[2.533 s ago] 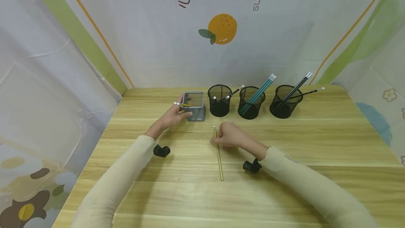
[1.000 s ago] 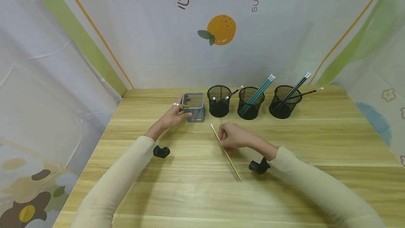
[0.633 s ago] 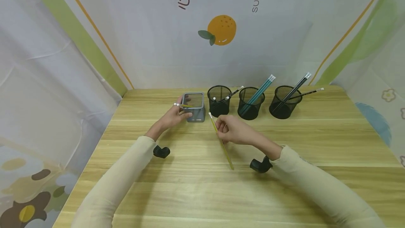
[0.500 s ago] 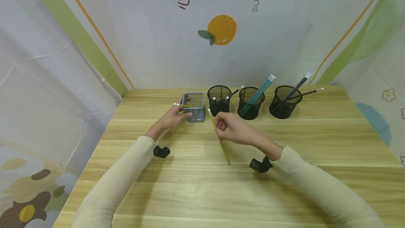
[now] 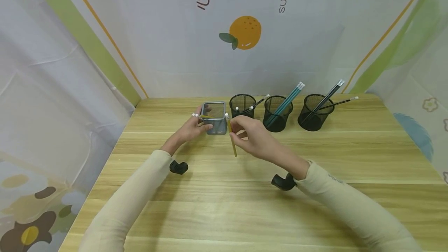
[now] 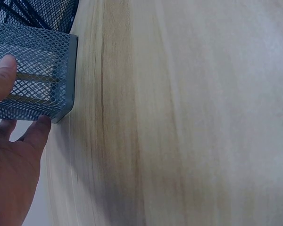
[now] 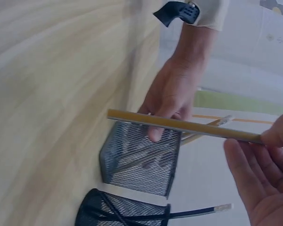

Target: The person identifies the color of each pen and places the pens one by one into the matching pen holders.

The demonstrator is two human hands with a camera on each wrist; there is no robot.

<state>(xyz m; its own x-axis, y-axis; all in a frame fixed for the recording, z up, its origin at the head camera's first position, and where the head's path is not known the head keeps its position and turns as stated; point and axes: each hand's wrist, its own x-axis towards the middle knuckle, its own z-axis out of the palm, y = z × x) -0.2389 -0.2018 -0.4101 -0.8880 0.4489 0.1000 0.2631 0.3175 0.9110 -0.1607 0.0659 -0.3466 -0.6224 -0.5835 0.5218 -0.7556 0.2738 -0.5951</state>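
Observation:
My left hand [image 5: 189, 130] grips a square grey mesh pen holder [image 5: 218, 127], thumb on the near side and fingers behind. Yellow pencils [image 5: 205, 116] with white erasers lean out over its left rim. In the left wrist view the thumb [image 6: 4, 77] presses the mesh wall. Between thumb and fingers my right hand [image 5: 254, 137] pinches another yellow pencil [image 5: 233, 147], its eraser end up beside the holder's right rim. The right wrist view has this pencil [image 7: 179, 124] raised above the tabletop, crossing in front of the holder [image 7: 141, 165].
Right of the square holder stand three round black mesh pen holders: one with black pencils [image 5: 243, 98], one with teal pencils [image 5: 285, 104], one with longer black pencils [image 5: 329, 95]. All are near the back edge of the wooden table [image 5: 210, 205], before a printed curtain [image 5: 157, 30].
My right hand has picked the yellow pencil up off the table, tilted it eraser end up, and carried it up-left toward the square holder. The left hand and the holder have stayed put.

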